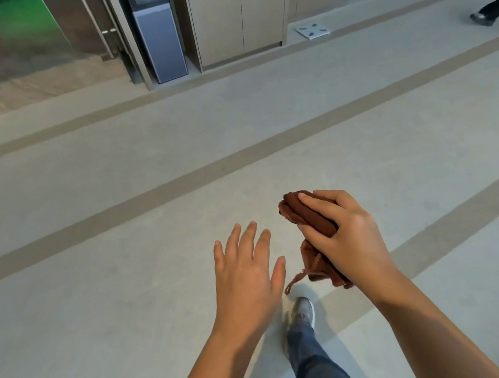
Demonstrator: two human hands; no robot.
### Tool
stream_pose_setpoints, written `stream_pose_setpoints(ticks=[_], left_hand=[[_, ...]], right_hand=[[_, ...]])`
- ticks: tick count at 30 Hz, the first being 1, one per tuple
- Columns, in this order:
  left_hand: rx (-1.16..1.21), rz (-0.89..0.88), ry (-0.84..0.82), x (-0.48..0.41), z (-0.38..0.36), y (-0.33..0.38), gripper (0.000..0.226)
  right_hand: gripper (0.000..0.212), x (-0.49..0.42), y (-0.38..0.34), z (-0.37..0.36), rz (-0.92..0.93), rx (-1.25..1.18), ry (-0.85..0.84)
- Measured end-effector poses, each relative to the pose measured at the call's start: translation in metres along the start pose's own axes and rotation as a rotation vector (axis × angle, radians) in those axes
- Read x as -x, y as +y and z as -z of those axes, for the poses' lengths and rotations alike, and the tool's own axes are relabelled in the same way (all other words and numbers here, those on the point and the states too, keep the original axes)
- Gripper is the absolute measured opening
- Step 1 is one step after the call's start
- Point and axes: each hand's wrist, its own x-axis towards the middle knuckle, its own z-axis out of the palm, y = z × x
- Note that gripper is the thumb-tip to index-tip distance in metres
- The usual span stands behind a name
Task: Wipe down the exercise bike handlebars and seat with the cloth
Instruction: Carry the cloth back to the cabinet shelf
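Note:
My right hand (342, 240) grips a bunched reddish-brown cloth (306, 216), with a frayed corner and a loose thread hanging below the palm. To its left, my left hand (247, 272) is held out flat, fingers spread, holding nothing and a little apart from the cloth. Both hands hover over a pale floor. No exercise bike, handlebars or seat are in view.
My leg in jeans and a grey shoe (302, 309) steps forward below the hands. Ahead stand a water dispenser (158, 38) and beige cabinet doors (240, 10). A glass door (13, 45) is at the far left. Another person's leg and shoe (486, 14) show at the right edge. A floor scale (312, 31) lies by the cabinet.

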Motion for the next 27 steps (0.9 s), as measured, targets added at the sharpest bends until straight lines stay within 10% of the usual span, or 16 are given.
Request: stream_pose_setpoints(ticks=[12,27], left_hand=[[0.064,-0.049,0.062,-0.319,-0.022,0.016,0.046],[0.086,0.065,0.151,-0.624,-0.018,-0.151,0.038]], right_hand=[[0.039,-0.297,0.072,0.005,-0.100,-0.212,0.024],[0.035,-0.627,0.045,-0.134,-0.134,-0.382,-0.148]])
